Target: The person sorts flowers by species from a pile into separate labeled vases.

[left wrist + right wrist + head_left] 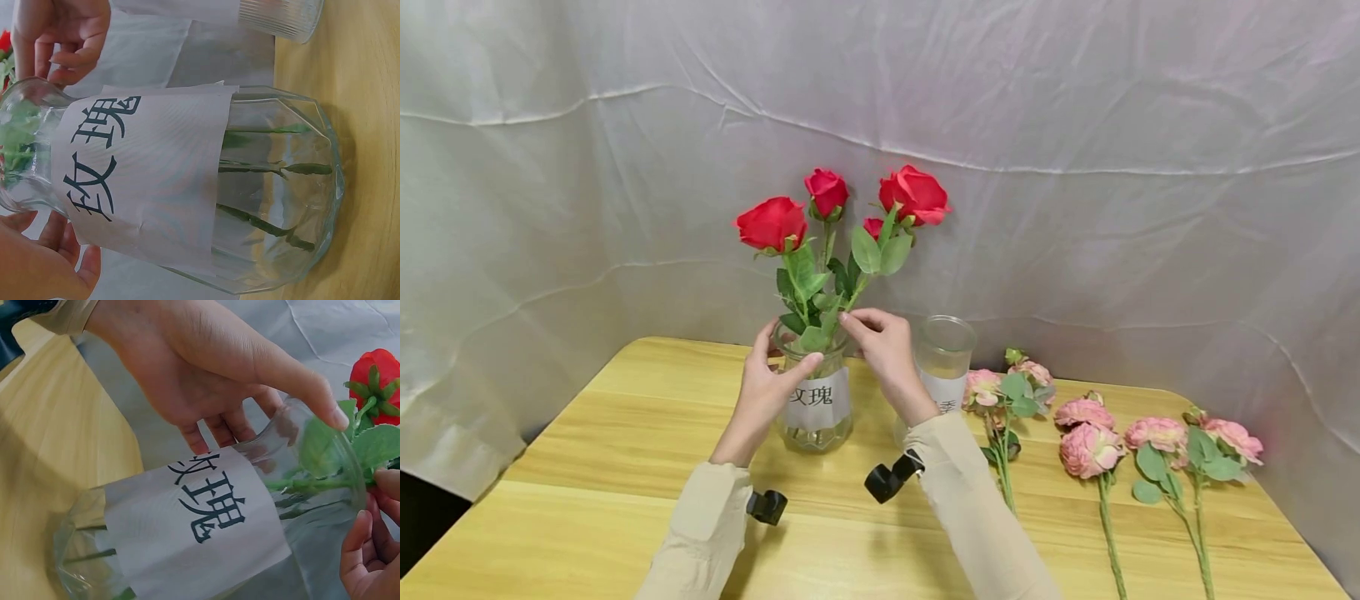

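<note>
A clear glass vase (816,437) stands upright on the table, its white paper label (144,175) marked with two dark characters. My left hand (765,385) grips its neck from the left, the thumb at the rim. Several red roses rise from the mouth, among them a left rose (771,225) and a right rose (914,196). At the rim my right hand (886,354) pinches a green rose stem (319,485) between thumb and fingers. Stem ends (300,169) show through the lower glass in the left wrist view.
A second labelled glass vase (946,337) stands just right of my right hand, partly hidden by the forearm. Several pink flower stems lie on the wooden table (587,483) at the right, including a pink bloom (1090,450). A grey curtain (1075,233) hangs behind.
</note>
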The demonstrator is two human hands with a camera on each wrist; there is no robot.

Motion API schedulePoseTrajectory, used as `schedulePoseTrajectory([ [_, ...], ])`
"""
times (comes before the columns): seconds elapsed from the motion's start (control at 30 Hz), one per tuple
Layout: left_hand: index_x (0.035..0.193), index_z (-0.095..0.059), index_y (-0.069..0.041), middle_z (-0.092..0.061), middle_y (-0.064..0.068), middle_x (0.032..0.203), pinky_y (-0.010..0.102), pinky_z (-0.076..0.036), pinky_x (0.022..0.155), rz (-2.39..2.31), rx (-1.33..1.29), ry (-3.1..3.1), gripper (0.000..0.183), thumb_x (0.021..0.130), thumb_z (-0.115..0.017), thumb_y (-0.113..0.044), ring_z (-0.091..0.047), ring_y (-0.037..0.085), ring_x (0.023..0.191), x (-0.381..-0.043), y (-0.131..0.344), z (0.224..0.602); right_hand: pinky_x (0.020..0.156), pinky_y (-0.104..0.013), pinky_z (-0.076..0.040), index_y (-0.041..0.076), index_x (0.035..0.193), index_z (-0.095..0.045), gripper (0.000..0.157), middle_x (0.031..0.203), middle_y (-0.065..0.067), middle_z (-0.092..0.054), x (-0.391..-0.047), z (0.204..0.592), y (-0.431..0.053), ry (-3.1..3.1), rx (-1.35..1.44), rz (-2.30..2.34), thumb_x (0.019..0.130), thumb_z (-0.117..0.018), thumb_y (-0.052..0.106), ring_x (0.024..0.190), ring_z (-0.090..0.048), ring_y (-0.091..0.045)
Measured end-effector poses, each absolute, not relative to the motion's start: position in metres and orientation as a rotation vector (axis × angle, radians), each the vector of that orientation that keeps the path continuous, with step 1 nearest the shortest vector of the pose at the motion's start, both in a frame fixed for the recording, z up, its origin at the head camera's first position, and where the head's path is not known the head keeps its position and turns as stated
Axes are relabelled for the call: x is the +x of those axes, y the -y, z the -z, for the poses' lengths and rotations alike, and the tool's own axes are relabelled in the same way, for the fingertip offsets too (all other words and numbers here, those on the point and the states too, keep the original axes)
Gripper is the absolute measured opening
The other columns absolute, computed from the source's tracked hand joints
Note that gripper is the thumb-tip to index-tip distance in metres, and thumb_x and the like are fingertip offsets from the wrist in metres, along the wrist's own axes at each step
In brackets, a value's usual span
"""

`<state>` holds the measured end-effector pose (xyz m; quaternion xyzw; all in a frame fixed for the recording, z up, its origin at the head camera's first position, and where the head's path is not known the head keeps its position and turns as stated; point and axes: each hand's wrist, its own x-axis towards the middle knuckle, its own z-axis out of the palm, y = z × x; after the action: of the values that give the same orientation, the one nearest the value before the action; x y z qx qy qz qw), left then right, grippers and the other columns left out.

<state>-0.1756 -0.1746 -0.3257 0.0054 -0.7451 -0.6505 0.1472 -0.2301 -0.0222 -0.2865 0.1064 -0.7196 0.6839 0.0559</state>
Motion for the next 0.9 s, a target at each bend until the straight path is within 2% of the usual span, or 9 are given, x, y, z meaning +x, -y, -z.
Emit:
schedulePoseTrajectory([
  [0.2,0.154,-0.016,-0.006,-0.039,0.017,0.138,0.043,-0.028,0.101,1.862,0.015,2.151,0.087,0.088,-0.071,-0.022,-0.033,0.029,0.123,-0.175,0.175,0.326,0.053,-0.022,-0.046,-0.006,0.093,-0.071,0.015,0.071,0.004,-0.060,-0.233,0.296,0.026,2.044,0.220,-2.203,0.085,-0.072,0.006,0.064,-0.052,-0.007],
  [0.37,0.153,-0.016,-0.005,-0.039,0.019,0.138,0.043,-0.028,0.101,1.859,0.021,2.150,0.088,0.087,-0.072,-0.022,-0.033,0.030,0.123,-0.176,0.174,0.327,0.053,-0.021,-0.046,-0.005,0.096,-0.066,0.015,0.077,0.001,-0.060,-0.232,0.301,0.027,1.954,0.136,-2.315,0.083,-0.072,0.001,0.063,-0.053,-0.008],
  [0.53,0.154,-0.017,-0.006,-0.039,0.018,0.137,0.043,-0.028,0.102,1.868,0.017,2.149,0.088,0.087,-0.072,-0.023,-0.033,0.030,0.123,-0.175,0.172,0.326,0.055,-0.022,-0.046,-0.002,0.100,-0.064,0.018,0.081,0.001,-0.059,-0.226,0.307,0.022,1.932,0.117,-2.352,0.085,-0.072,0.004,0.067,-0.055,-0.009],
  [0.73,0.154,-0.016,-0.007,-0.039,0.016,0.138,0.043,-0.028,0.102,1.872,0.022,2.157,0.089,0.087,-0.072,-0.024,-0.034,0.029,0.123,-0.174,0.174,0.326,0.057,-0.023,-0.047,-0.003,0.105,-0.062,0.022,0.085,-0.002,-0.063,-0.206,0.314,0.017,1.986,0.228,-2.274,0.087,-0.071,0.006,0.072,-0.059,-0.016],
  [0.9,0.154,-0.016,-0.008,-0.038,0.018,0.138,0.043,-0.029,0.103,1.863,0.046,2.174,0.089,0.087,-0.072,-0.025,-0.034,0.029,0.124,-0.175,0.177,0.328,0.056,-0.021,-0.046,-0.007,0.106,-0.060,0.021,0.092,-0.010,-0.065,-0.185,0.318,0.010,2.079,0.422,-2.136,0.088,-0.067,0.001,0.073,-0.059,-0.013],
])
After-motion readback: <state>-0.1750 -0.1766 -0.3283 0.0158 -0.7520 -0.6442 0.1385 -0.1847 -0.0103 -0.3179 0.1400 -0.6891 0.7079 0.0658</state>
